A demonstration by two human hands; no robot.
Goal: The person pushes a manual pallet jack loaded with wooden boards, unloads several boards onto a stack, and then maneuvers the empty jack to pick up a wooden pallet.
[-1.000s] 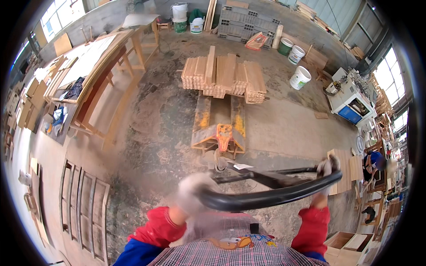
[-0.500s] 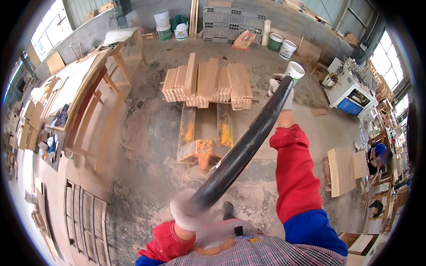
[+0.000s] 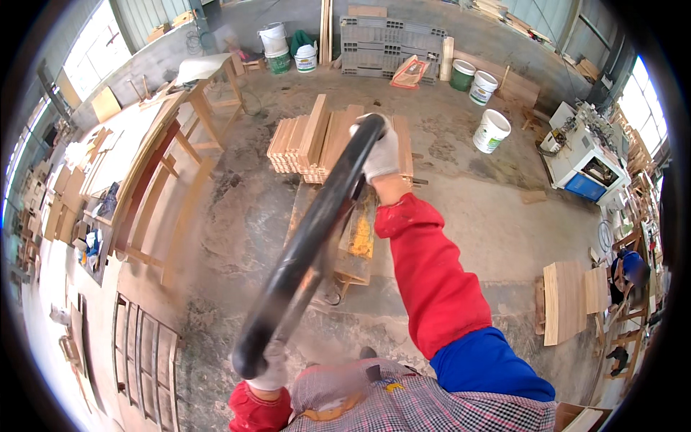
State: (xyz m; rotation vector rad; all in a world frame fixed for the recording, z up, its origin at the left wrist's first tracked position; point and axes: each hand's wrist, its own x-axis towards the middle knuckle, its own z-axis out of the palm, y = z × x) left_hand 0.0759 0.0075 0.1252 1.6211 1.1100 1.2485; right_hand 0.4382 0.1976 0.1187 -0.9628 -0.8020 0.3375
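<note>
Gripping black handle [image 3: 306, 248], with fingers of right hand [image 3: 380, 147] clamped round far end and left hand [image 3: 271, 370] round near end; slanting from lower left to upper right, toward stacked planks [image 3: 291, 140], right hand nearer them.

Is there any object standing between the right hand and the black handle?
No, nothing visible except the white glove it wears: the right hand is closed around the far end of the black handle.
</note>
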